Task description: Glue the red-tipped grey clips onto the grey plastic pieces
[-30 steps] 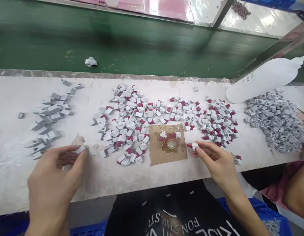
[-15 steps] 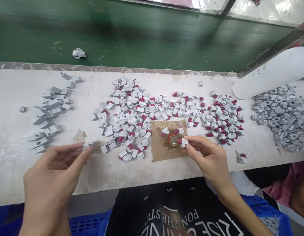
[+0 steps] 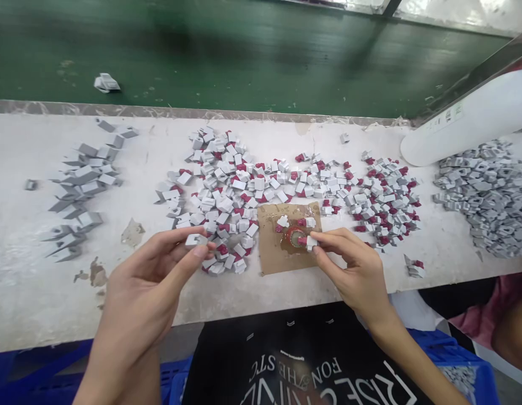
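Observation:
My left hand [image 3: 153,281] pinches a small light-grey plastic piece [image 3: 196,241] between thumb and fingers, at the near edge of the middle pile. Held by its grey end in my right hand [image 3: 354,267] is a grey-and-maroon plastic piece [image 3: 311,242]. Its maroon end is over a round red-rimmed cap [image 3: 295,238] with a shiny inside; whether it touches cannot be made out. The cap sits on a wet brown cardboard square [image 3: 269,259]. Two more grey-and-maroon pieces, one of them a joined piece [image 3: 305,223], lie on the cardboard behind the cap.
Grey-and-maroon pieces [image 3: 227,191] spread across the table's middle. Plain grey pieces lie in a left group [image 3: 81,185] and a right heap [image 3: 489,197]. A white cylindrical object [image 3: 467,118] leans in at right. Behind runs a green surface [image 3: 244,62]; another person's arm [image 3: 512,332] is at lower right.
My left hand has moved right with its grey piece, from near the left group to the middle pile. My right hand has shifted slightly left, still holding its piece over the cap.

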Available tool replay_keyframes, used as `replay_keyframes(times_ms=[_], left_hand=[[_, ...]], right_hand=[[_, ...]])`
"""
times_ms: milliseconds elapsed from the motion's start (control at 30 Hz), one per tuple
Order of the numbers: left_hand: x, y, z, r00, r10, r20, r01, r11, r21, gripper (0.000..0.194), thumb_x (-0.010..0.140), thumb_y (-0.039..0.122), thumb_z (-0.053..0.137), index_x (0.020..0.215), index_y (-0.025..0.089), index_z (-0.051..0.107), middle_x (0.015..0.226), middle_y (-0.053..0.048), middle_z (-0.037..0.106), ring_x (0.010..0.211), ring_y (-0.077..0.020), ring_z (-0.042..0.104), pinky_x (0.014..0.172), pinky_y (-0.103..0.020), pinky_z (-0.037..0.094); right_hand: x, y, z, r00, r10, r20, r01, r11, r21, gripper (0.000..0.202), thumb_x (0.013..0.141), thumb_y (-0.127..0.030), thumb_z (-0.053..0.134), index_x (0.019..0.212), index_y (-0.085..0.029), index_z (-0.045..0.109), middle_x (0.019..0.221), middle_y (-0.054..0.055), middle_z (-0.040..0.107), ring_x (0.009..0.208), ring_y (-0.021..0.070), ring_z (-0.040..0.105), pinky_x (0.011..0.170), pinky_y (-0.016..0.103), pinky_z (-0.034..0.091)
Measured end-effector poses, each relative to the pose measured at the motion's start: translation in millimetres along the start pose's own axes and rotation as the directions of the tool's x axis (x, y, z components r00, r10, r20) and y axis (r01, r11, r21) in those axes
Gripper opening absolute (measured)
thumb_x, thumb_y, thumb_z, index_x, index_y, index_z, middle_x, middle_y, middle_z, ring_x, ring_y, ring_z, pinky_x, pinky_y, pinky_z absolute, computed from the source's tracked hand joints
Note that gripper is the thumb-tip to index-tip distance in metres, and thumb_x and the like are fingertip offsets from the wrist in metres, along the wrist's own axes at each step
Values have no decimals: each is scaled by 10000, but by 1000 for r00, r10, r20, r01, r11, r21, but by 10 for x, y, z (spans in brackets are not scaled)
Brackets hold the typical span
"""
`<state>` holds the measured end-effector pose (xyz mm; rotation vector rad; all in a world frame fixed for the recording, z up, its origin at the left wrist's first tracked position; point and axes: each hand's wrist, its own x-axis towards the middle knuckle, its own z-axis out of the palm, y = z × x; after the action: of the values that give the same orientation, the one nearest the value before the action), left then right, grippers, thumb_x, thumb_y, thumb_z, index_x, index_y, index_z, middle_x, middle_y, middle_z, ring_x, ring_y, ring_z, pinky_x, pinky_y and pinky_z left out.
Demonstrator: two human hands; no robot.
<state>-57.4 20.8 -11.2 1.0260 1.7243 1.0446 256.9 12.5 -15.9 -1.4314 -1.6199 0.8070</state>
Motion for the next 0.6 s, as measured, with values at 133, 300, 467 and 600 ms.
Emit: replay_keyframes(times_ms=[133, 300, 467, 600], left_hand=[[-18, 55, 55, 987, -82, 140, 99, 988, -120, 370, 867, 498, 1050, 1174, 317, 951, 1106, -34, 915, 1023, -194, 867, 898, -169, 694], [-22, 79, 108, 989, -42, 144, 46, 999, -27, 390, 901, 523, 1010, 1233, 325, 951, 993, -32, 910, 922, -177, 872, 837, -158, 695], [-44, 146, 250, 995, 99, 0, -99, 995, 27, 312, 822, 367, 1043, 1101, 279, 936, 881, -5, 860, 760, -177, 808, 705, -232, 701], [-72, 330, 395, 990, 69, 120, -71, 997, 17, 215, 929, 346, 977, 1129, 283, 931, 879, -4, 851, 758, -169, 795, 676, -232, 679]], right_hand=[[22, -15, -7, 997, -73, 8, 74, 995, -64, 274, 1072, -53, 757, 1231, -232, 890, 1087, 58, 871, 942, 179, 836, 824, 295, 687], [44, -11, -14, 996, -84, 29, 85, 994, -68, 254, 1073, -54, 761, 1210, -233, 880, 1083, 58, 880, 949, 193, 844, 837, 318, 695], [50, -54, -23, 998, -62, 28, 63, 997, -33, 251, 1073, -75, 752, 1188, -250, 891, 1052, 52, 871, 880, 195, 817, 781, 338, 685], [88, -79, -63, 992, 120, -32, -113, 980, 164, 252, 1048, -132, 808, 1172, -315, 929, 1031, 16, 862, 831, 181, 802, 756, 337, 687]])
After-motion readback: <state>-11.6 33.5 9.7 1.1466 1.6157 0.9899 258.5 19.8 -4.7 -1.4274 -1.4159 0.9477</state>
